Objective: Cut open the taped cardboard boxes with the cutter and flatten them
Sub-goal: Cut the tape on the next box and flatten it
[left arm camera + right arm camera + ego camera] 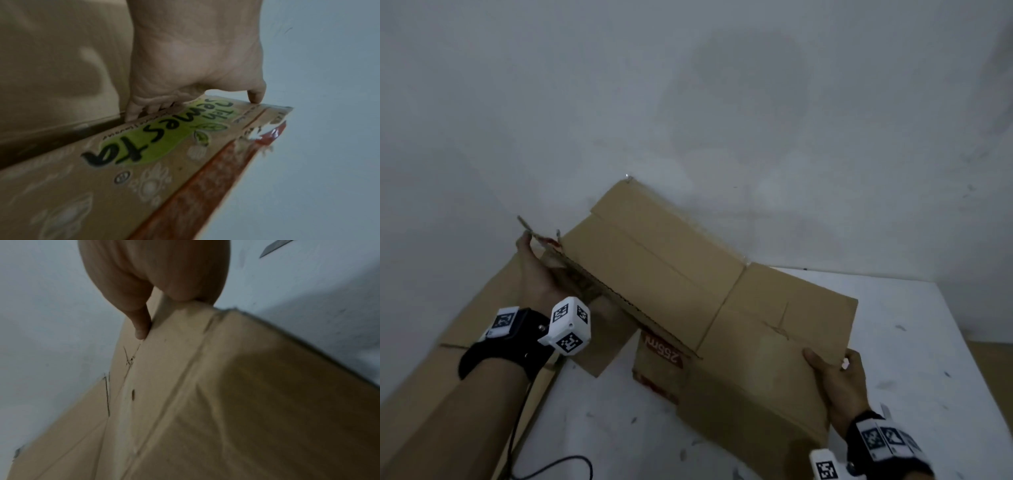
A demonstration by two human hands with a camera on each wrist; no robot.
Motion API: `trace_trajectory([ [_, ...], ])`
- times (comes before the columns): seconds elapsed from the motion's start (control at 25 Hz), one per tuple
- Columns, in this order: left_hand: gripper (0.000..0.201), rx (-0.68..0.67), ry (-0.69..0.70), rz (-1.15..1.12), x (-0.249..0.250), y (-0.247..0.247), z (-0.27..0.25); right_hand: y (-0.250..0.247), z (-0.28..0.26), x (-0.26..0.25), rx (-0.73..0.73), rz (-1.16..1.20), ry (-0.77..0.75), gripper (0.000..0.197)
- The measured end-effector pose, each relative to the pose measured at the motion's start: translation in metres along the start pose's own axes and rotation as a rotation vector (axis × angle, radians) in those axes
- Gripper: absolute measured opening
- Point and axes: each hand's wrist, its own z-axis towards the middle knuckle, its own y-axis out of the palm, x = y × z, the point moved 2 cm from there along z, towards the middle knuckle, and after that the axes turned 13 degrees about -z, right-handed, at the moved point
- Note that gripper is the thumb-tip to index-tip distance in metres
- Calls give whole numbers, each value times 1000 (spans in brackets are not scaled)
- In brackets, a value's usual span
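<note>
A brown cardboard box (pixel 671 260), opened out into a long folded sheet, hangs tilted above the white table (pixel 911 325). My left hand (pixel 534 270) grips its far left flap, fingers on one face and thumb on the other. In the left wrist view that hand (pixel 185 65) pinches the printed green-logo face (pixel 144 146). My right hand (pixel 839 380) grips the near right corner, and the right wrist view shows the thumb (pixel 141 327) pressed on the plain panel (pixel 205 386). A thin grey blade (pixel 273 248) shows at that view's top edge; the cutter's body is hidden.
Flattened cardboard (pixel 448 377) lies along the table's left side under my left forearm. A panel with a red "255ml" label (pixel 661 356) hangs beneath the held box. A black cable (pixel 551 469) trails at the near edge. A grey wall (pixel 688 102) stands behind.
</note>
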Motion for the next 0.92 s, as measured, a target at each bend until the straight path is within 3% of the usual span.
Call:
trace_trajectory([
  [0.12, 85, 116, -118, 191, 0, -26, 7, -10, 6, 15, 20, -62, 14, 52],
  [0.28, 73, 276, -93, 310, 5, -56, 13, -20, 15, 25, 60, -166, 23, 54],
  [0.36, 57, 333, -53, 519, 1, -59, 19, -21, 18, 28, 65, -215, 41, 59],
  [0.44, 58, 355, -9, 694, -13, -59, 22, -21, 20, 30, 71, -230, 68, 68],
  [0.6, 99, 215, -4, 1201, -63, -75, 47, -23, 27, 34, 92, -222, 152, 99],
  [0.76, 88, -12, -231, 1404, -126, -74, 35, -22, 32, 39, 95, -241, 206, 97],
  [0.92, 96, -204, -297, 1624, -173, -76, 26, -23, 35, 40, 137, -268, 219, 86],
])
